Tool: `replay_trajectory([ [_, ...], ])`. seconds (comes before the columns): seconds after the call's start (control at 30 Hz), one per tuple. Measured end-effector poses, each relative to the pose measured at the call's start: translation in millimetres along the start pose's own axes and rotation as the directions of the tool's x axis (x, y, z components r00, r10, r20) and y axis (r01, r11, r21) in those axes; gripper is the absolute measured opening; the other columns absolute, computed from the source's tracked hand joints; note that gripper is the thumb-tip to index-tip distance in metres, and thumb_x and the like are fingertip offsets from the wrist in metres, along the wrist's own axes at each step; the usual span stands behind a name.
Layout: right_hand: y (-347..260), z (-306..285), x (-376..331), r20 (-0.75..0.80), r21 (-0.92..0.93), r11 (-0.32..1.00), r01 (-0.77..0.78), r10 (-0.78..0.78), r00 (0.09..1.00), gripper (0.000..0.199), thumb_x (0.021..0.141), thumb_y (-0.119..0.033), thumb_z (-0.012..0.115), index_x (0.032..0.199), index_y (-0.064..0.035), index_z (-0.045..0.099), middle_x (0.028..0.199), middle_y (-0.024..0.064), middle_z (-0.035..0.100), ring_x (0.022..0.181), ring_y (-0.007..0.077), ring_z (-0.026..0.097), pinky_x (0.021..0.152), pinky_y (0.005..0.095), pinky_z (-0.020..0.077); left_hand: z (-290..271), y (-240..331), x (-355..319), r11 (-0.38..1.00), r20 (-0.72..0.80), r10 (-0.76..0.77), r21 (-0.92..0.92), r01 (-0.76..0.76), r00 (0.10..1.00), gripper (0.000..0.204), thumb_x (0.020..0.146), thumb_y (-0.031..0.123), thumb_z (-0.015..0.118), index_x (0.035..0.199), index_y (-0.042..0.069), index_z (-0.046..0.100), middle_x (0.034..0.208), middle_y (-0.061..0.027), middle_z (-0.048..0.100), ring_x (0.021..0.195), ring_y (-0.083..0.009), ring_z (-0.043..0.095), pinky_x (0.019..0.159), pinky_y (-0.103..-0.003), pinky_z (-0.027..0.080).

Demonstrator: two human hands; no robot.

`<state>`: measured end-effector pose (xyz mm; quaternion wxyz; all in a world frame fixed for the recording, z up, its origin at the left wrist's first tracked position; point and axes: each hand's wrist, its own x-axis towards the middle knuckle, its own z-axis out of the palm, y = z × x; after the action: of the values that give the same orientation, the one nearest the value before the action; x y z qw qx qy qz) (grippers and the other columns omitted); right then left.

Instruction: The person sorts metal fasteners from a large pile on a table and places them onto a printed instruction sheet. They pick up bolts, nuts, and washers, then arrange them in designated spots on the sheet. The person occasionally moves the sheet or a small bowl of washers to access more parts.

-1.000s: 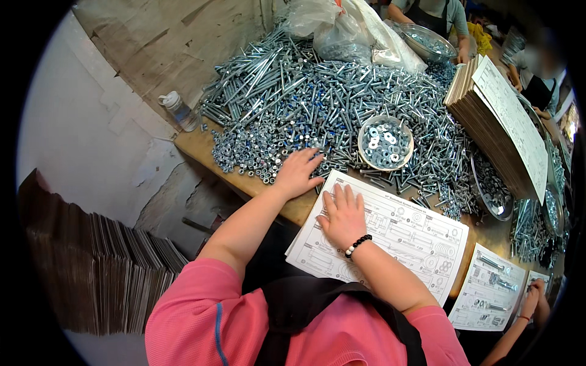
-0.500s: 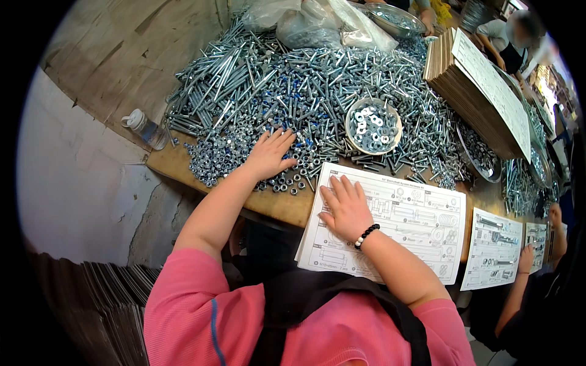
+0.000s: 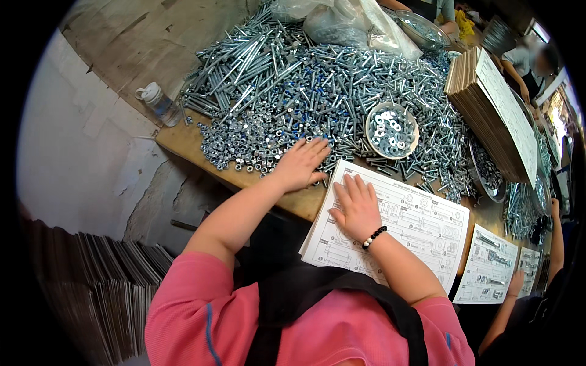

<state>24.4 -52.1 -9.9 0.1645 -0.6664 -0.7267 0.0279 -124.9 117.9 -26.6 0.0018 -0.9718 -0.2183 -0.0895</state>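
Observation:
My left hand (image 3: 303,165) lies palm down with its fingers stretched out, at the near edge of a pile of loose metal bolts (image 3: 332,79) and beside many small nuts (image 3: 241,143). It hides whatever is under its palm. My right hand (image 3: 360,210), a black bead bracelet on its wrist, rests flat with spread fingers on a stack of white printed sheets (image 3: 421,227) showing hardware drawings. Just beyond the sheets, a round bowl (image 3: 415,141) of flat washers (image 3: 389,126) sits among the bolts.
A clear bottle (image 3: 160,105) stands at the table's left corner. Plastic bags (image 3: 336,27) lie at the back. A tall stack of cardboard (image 3: 467,76) rises at the right, near a metal bowl (image 3: 502,194) of dark parts. A co-worker's hand (image 3: 516,282) touches another sheet (image 3: 485,263).
My left hand has slid right along the edge of the pile, closer to the sheets. My right hand stays flat on the stack. The whole view has shifted slightly.

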Motion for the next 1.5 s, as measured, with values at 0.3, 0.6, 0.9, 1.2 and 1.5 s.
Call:
replay_trajectory([
  [0.3, 7, -4, 4, 0.040, 0.016, 1.000, 0.005, -0.006, 0.999, 0.053, 0.076, -0.037, 0.060, 0.121, -0.0114, 0.050, 0.131, 0.0134, 0.041, 0.125, 0.0315, 0.033, 0.102, 0.0491, 0.0247, -8, -41, -25, 0.985, 0.082, -0.141, 0.107, 0.132, 0.987, 0.066, 0.084, 0.050, 0.046, 0.135, 0.010, 0.033, 0.144, -0.0075, 0.026, 0.133, -0.0245, 0.023, 0.108, -0.044, 0.014],
  [0.6, 8, -20, 60, 0.033, 0.254, 0.954, 0.157, -0.171, 0.985, 0.022, 0.071, -0.018, 0.064, 0.091, -0.0097, 0.060, 0.077, 0.0075, 0.057, 0.078, 0.0272, 0.056, 0.067, 0.0382, 0.0463, -24, -10, -73, 0.783, -0.126, -0.453, -0.530, 0.326, 0.883, 0.037, 0.072, 0.016, 0.067, 0.107, 0.009, 0.057, 0.104, -0.0080, 0.057, 0.096, -0.0264, 0.054, 0.084, -0.036, 0.041],
  [0.9, -30, 13, 87, 0.240, 0.031, 0.995, 0.100, -0.105, 0.965, 0.033, 0.065, -0.024, 0.073, 0.088, -0.0076, 0.054, 0.085, 0.0103, 0.055, 0.082, 0.0260, 0.058, 0.068, 0.0363, 0.0478, -18, 16, -61, 0.931, -0.115, -0.299, -0.255, 0.263, 0.947, 0.026, 0.066, 0.019, 0.071, 0.087, 0.011, 0.057, 0.081, -0.0045, 0.054, 0.082, -0.0245, 0.053, 0.073, -0.037, 0.037],
  [1.2, -28, 21, 88, 0.196, 0.066, 0.992, 0.107, -0.118, 0.973, 0.023, 0.070, -0.020, 0.067, 0.086, -0.0066, 0.056, 0.083, 0.0116, 0.056, 0.080, 0.0266, 0.058, 0.067, 0.0368, 0.0480, -9, 5, -66, 0.915, -0.118, -0.347, -0.258, 0.309, 0.930, 0.018, 0.069, 0.022, 0.069, 0.082, 0.012, 0.061, 0.076, -0.0025, 0.056, 0.080, -0.0227, 0.054, 0.071, -0.037, 0.036],
  [1.5, -28, 36, 84, 0.150, 0.028, 0.994, 0.110, -0.113, 0.982, 0.012, 0.077, -0.014, 0.052, 0.085, -0.0068, 0.058, 0.080, 0.0110, 0.058, 0.076, 0.0269, 0.059, 0.065, 0.0378, 0.0479, -13, 17, -69, 0.922, -0.138, -0.360, -0.202, 0.329, 0.923, 0.035, 0.069, 0.020, 0.068, 0.102, 0.013, 0.057, 0.086, -0.0029, 0.055, 0.084, -0.0222, 0.054, 0.076, -0.038, 0.035],
])
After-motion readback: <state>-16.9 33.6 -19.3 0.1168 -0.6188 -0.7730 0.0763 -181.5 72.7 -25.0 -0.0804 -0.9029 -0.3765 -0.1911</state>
